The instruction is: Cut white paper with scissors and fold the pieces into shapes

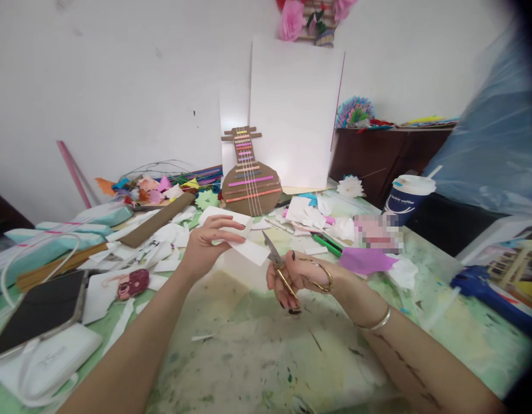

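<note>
My left hand [209,241] pinches a folded piece of white paper [251,250] between thumb and fingers, above the middle of the table. Its lower corner points right, toward the scissors [279,261]. My right hand [298,276] has its fingers through the gold-coloured handles of these scissors. The blades stand apart, tips up and to the left, close to the paper's right edge; whether they touch it I cannot tell. Behind the hands, a brown cardboard lute [252,187] with coloured strips and white strings leans against a white board [295,115].
White paper scraps [157,241] lie on the left, near a phone [41,310] on a white power bank [50,359]. To the right are a green marker-like tool [327,244], purple paper [367,261], a lidded coffee cup [406,198] and a blue glue gun [494,296].
</note>
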The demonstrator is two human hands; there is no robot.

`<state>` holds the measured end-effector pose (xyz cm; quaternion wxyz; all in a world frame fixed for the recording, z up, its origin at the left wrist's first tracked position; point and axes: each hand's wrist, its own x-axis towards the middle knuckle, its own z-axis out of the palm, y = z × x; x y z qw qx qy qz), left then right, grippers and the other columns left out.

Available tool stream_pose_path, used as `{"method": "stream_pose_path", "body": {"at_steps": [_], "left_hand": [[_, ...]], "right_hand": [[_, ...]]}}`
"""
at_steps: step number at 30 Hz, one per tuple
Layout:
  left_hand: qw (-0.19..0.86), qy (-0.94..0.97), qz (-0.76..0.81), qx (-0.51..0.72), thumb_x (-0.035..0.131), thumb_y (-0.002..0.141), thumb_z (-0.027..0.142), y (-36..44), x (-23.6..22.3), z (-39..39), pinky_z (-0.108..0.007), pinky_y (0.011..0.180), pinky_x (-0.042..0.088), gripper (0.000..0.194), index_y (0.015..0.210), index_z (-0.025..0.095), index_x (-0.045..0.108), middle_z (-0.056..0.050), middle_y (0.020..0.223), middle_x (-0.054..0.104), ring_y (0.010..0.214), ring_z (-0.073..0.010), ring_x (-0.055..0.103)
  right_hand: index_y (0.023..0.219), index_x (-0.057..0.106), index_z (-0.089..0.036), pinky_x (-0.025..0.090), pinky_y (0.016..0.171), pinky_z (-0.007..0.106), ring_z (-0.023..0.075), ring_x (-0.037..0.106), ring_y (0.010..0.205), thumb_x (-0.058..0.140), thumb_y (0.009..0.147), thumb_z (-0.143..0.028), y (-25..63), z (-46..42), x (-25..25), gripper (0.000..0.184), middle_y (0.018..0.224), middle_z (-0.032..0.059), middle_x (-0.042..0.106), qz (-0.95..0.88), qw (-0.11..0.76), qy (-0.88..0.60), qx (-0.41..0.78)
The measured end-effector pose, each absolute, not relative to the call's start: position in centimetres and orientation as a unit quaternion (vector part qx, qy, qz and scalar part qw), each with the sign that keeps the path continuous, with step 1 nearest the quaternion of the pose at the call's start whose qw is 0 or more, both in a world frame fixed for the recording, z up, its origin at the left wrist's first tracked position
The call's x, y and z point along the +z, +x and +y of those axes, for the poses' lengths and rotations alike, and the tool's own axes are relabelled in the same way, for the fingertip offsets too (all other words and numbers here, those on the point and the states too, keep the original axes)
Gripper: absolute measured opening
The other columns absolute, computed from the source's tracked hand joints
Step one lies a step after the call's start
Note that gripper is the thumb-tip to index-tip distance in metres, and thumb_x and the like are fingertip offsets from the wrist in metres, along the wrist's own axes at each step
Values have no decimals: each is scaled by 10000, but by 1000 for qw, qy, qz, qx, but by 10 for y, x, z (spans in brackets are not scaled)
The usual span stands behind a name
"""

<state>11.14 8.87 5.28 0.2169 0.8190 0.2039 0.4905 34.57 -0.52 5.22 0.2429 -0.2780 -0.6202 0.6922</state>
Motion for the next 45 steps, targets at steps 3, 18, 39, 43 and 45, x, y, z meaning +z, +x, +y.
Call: {"method": "stream_pose_path", "body": {"at_steps": [3,18,39,43,45], "left_hand": [[215,822,203,486,642,753,161,111,52,90,-434,953,376,150,780,268,745,-50,956,689,1077,-251,511],[168,836,194,485,611,766,126,108,54,89,-438,956,372,190,734,264,738,-43,941,692,1069,-243,512],[457,605,249,602,597,685,255,107,54,90,-416,884,432,530,1210,275,530,-74,1228,542,1100,-261,505],[607,551,217,531,613,691,404,102,51,93,-429,844,449,592,1253,279,474,-103,1271,497,1059,-264,519],[613,590,201,486,644,674,382,100,50,93,-415,876,429,632,1266,247,470,-115,1284,491,1091,-271,502]], "right_hand": [[833,538,-127,439,476,232,110,554,503,350,848,-613,346,-4,51,520,610,36,594,-638,257,-274,672],[880,539,-121,420,399,200,101,547,413,397,859,-541,347,-2,54,444,569,19,607,-661,238,-309,642],[814,496,-147,351,378,191,72,447,376,412,872,-475,346,-7,59,344,519,-21,539,-684,336,-313,567],[831,487,-146,356,376,192,67,432,357,395,871,-518,347,-5,57,386,513,-29,528,-702,330,-274,569],[860,499,-136,368,383,192,64,428,355,379,869,-543,347,-5,56,424,512,-31,525,-713,309,-262,572]]}}
